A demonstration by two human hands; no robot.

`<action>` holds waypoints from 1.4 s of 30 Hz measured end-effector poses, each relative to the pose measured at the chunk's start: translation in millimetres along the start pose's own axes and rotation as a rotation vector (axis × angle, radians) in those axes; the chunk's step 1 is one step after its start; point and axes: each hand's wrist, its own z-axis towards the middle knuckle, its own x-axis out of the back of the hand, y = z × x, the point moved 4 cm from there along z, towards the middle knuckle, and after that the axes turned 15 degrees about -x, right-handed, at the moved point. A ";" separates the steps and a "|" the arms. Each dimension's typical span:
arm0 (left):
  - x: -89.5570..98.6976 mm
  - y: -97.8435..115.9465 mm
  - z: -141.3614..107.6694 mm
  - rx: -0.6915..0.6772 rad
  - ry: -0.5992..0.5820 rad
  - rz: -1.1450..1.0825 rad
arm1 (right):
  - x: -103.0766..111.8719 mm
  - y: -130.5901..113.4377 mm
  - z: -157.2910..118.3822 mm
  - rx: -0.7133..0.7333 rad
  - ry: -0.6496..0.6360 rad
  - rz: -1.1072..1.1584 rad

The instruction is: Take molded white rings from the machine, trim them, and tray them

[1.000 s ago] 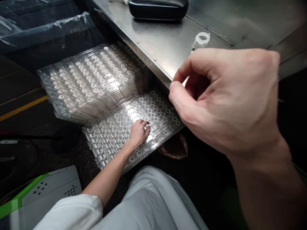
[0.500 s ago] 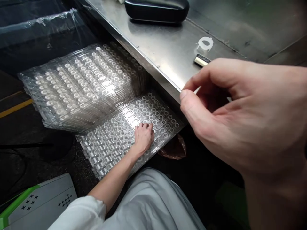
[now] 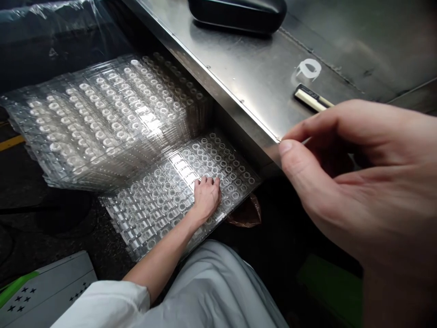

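I'm watching my right hand [image 3: 337,191] pinching a thin pale sliver [image 3: 304,141] at the edge of the steel surface [image 3: 246,68], while my open left hand [image 3: 206,198] is resting on a clear tray [image 3: 143,234] of plastic rings below that edge, with stacked trays [image 3: 102,123] beyond.

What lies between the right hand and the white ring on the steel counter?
Between the right hand and the ring, a black-and-cream stick lies, in the head view.
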 end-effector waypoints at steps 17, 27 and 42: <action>9.2 -0.4 18.6 0.070 -0.070 -0.051 | 0.6 -0.8 3.5 -0.014 0.007 0.082; 6.9 -6.4 21.0 0.203 0.047 -0.339 | 1.2 -2.8 3.4 -0.009 -0.012 0.084; 84.8 38.2 -24.3 0.416 0.447 -1.921 | 18.4 -3.3 -10.1 -0.013 -0.125 0.252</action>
